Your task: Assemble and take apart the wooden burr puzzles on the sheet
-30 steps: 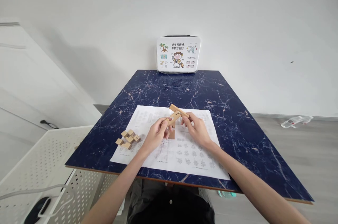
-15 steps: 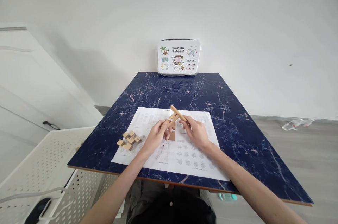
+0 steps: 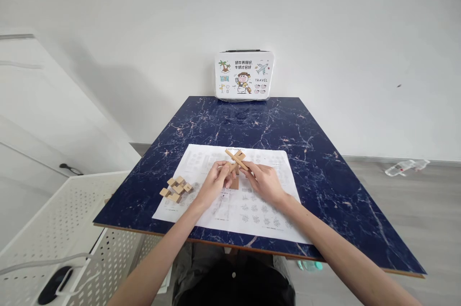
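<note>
My left hand point(image 3: 219, 177) is closed on a notched wooden puzzle piece point(image 3: 240, 154) that slants up and to the right over the paper. In my right hand point(image 3: 262, 177) is a slim wooden bar point(image 3: 233, 156), its far end pointing up and left. The bar lies across the notched piece near its middle; whether it sits in the notch I cannot tell. Below my fingers, a reddish-brown block point(image 3: 234, 184) shows against the printed sheet point(image 3: 288, 186). Left of my left hand, several notched wooden pieces point(image 3: 177, 189) lie in a cluster on the sheet's left edge.
The blue marbled table point(image 3: 252, 123) carries a white cartoon-printed case point(image 3: 245, 75) at its far edge, against the wall. A white perforated cabinet point(image 3: 72, 210) stands at the left. On the floor at right lies a clear plastic bottle point(image 3: 399, 167).
The wooden bar in my right hand has moved left and down, now crossing over the notched piece. My left hand keeps its hold; the cluster of pieces stays put.
</note>
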The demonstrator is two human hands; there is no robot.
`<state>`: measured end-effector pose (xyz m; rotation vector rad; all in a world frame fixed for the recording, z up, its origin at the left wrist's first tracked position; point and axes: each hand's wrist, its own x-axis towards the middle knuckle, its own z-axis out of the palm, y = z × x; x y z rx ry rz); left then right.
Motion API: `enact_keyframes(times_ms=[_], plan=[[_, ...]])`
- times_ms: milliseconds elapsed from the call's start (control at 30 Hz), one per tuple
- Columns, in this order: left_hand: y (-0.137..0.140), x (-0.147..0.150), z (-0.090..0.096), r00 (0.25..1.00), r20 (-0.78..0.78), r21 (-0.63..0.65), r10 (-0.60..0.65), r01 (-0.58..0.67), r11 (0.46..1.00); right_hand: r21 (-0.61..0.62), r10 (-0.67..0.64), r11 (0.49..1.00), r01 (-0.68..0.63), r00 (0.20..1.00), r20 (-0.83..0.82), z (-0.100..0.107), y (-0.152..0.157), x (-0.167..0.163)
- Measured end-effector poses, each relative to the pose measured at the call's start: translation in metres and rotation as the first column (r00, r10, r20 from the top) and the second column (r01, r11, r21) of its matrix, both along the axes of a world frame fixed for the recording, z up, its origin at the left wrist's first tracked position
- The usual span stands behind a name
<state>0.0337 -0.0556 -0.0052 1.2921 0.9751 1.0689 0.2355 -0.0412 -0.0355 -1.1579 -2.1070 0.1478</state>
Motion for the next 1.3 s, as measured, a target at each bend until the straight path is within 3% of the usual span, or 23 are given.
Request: enact_keyframes(times_ms=[200, 433, 633, 967, 1167, 1300], plan=[[0.003, -0.001, -0.008, 0.999, 0.043, -0.029, -0.023, 0.024, 0.999, 0.045, 0.107, 0.993, -0.111, 0.991, 0.08, -0.001, -0.004, -0.005], [0.0, -0.001, -0.002, 0.998, 0.028, -0.003, -0.053, 0.053, 0.999, 0.138, 0.002, 0.99, -0.016, 0.995, 0.104, 0.001, -0.006, -0.006], [-0.002, -0.004, 0.006, 0.988, -0.102, 0.043, -0.115, 0.12, 0.992, 0.101, -0.008, 0.995, -0.003, 0.994, 0.105, 0.004, -0.007, -0.005], [-0.002, -0.003, 0.005, 0.99, -0.119, 0.075, -0.082, 0.091, 0.993, 0.025, 0.086, 0.996, -0.087, 0.995, 0.048, 0.005, -0.008, -0.004], [-0.003, -0.01, 0.011, 0.992, -0.11, 0.133, 0.056, -0.041, 0.99, -0.103, 0.118, 0.986, -0.132, 0.984, -0.134, 0.006, -0.004, -0.004], [-0.003, -0.016, 0.013, 0.971, -0.15, 0.201, 0.185, -0.153, 0.968, -0.079, 0.266, 0.959, -0.272, 0.961, -0.078, 0.003, -0.002, -0.005]])
